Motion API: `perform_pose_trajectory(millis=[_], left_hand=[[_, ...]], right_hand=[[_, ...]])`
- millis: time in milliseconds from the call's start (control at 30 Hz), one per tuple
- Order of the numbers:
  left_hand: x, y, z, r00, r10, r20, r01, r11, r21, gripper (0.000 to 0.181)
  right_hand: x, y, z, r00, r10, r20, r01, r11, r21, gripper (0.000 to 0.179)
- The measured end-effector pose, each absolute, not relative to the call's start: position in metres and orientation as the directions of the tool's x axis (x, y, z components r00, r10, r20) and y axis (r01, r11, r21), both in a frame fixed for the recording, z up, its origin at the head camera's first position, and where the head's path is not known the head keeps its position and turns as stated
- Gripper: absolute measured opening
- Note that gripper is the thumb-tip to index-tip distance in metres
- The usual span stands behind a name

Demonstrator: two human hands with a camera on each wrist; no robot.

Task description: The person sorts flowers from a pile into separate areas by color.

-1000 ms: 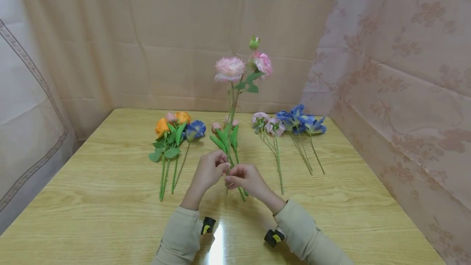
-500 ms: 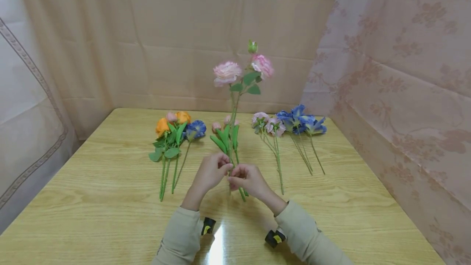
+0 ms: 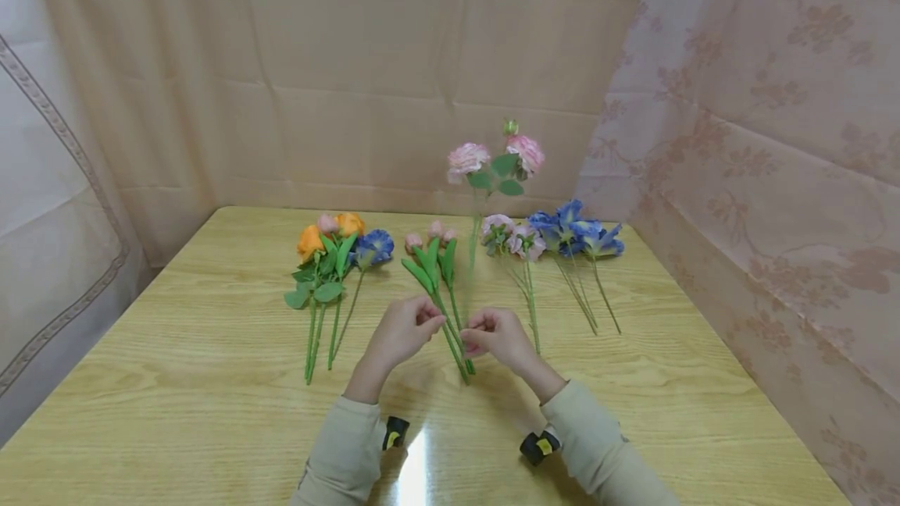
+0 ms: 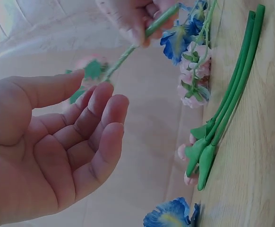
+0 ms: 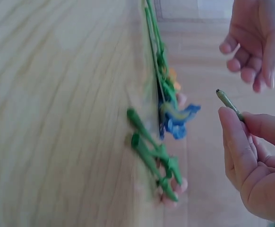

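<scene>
My right hand (image 3: 499,338) pinches the lower stem of an upright pink flower (image 3: 526,155) with two ruffled blooms, a green bud and leaves. In the right wrist view the cut end of its stem (image 5: 228,101) pokes out past the thumb and fingers. To the left, my left hand (image 3: 404,330) is apart from that stem; the left wrist view shows its palm (image 4: 57,156) bare and its fingers loosely bent. Pink tulips (image 3: 433,260) with green leaves lie on the table, their stems just beyond and between both hands.
On the wooden table (image 3: 176,412), orange flowers (image 3: 309,243), a pink tulip and a blue flower (image 3: 373,248) lie at left. Pale pink flowers (image 3: 526,241) and several blue flowers (image 3: 598,240) lie at right. Curtains (image 3: 337,61) hang behind and beside the table.
The left hand has let go of the pink flower's stem. The right hand has carried the flower rightward and lower, away from the left hand, which has barely moved.
</scene>
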State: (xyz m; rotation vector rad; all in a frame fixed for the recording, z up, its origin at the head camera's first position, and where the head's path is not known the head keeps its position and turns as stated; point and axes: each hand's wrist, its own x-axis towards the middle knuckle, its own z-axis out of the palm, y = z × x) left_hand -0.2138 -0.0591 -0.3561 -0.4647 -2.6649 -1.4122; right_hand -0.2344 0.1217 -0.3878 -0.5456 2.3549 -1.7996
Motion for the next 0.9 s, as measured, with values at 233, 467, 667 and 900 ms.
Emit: perform_pose_trajectory(millis=[233, 467, 667, 900], left_hand=[[-0.215, -0.060, -0.360, -0.946, 0.248, 0.207, 0.313, 0.543, 0.779, 0.008], [-0.214, -0.061, -0.361, -0.943, 0.262, 0.204, 0.320, 0.546, 0.774, 0.008], [-0.214, -0.062, -0.362, -0.939, 0.279, 0.204, 0.329, 0.545, 0.771, 0.009], [-0.214, -0.062, -0.363, -0.935, 0.302, 0.185, 0.329, 0.550, 0.768, 0.011]], right_hand=[[-0.242, 0.137, -0.393, -0.953, -0.297, 0.062, -0.155, 0.302, -0.941, 0.007], [-0.244, 0.150, -0.393, -0.970, -0.241, -0.018, -0.088, 0.422, -0.903, 0.008], [-0.250, 0.160, -0.396, -0.976, -0.171, -0.134, 0.027, 0.519, -0.854, 0.010], [-0.258, 0.168, -0.399, -0.963, -0.185, -0.197, 0.061, 0.561, -0.825, 0.008]])
